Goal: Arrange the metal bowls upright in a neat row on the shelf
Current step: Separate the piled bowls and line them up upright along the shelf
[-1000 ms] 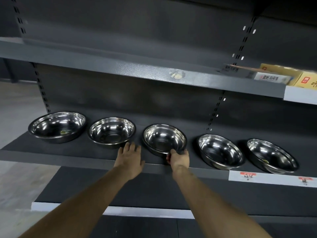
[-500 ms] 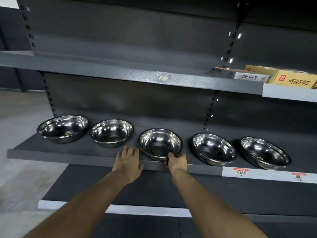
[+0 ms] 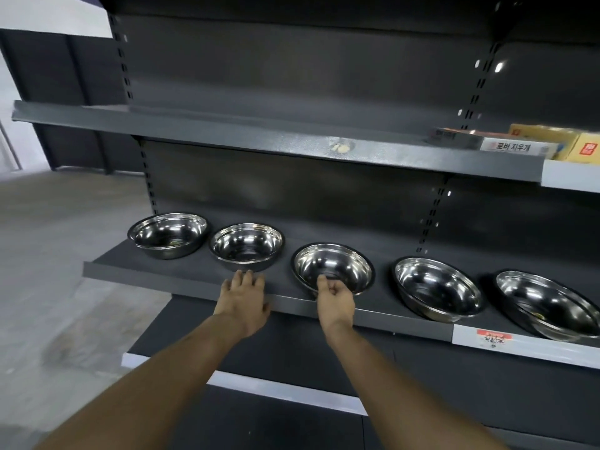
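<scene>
An upper shelf (image 3: 227, 133) carries flat boxes at its right end: a dark box (image 3: 454, 138), a white box with Korean lettering (image 3: 513, 147) and yellow boxes (image 3: 565, 146). A price label (image 3: 493, 339) sits on a white edge strip (image 3: 526, 349). Grey floor (image 3: 58, 254) lies left.

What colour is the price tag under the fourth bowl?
Red-orange with dark print, the price tag sits on a white strip; head view.
</scene>
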Available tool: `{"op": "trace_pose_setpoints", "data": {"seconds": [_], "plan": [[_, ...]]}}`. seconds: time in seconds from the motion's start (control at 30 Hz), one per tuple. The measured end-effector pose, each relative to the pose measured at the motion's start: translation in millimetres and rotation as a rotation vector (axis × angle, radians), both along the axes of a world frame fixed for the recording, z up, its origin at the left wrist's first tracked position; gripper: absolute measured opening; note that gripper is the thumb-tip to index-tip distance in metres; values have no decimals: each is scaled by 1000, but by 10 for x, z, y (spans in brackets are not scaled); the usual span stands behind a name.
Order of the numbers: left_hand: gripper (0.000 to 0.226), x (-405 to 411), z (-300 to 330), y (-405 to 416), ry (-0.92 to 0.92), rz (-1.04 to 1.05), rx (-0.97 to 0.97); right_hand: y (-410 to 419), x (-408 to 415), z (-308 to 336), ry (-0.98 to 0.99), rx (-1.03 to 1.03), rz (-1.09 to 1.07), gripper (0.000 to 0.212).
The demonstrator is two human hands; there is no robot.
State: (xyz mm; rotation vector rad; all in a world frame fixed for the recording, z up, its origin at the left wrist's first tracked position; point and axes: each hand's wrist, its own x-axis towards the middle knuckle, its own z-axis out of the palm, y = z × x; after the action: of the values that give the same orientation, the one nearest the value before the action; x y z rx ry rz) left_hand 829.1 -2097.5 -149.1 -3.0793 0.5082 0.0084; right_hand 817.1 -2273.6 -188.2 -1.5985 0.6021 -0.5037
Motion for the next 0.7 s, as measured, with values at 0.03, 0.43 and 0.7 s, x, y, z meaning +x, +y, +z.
{"op": "trace_pose_setpoints", "data": {"seconds": [0.03,0.43,0.7], "plan": [[70,23,-6,54,-2,10,-2,77,33,-2,11,38,64,30],[71,693,-182,969,-15,51,-99,1012,696,-58,188,214,289,25],[74,1421,-121,1632,-32,-19,-98,1593,1361,-13,94,336,-18,65]]}}
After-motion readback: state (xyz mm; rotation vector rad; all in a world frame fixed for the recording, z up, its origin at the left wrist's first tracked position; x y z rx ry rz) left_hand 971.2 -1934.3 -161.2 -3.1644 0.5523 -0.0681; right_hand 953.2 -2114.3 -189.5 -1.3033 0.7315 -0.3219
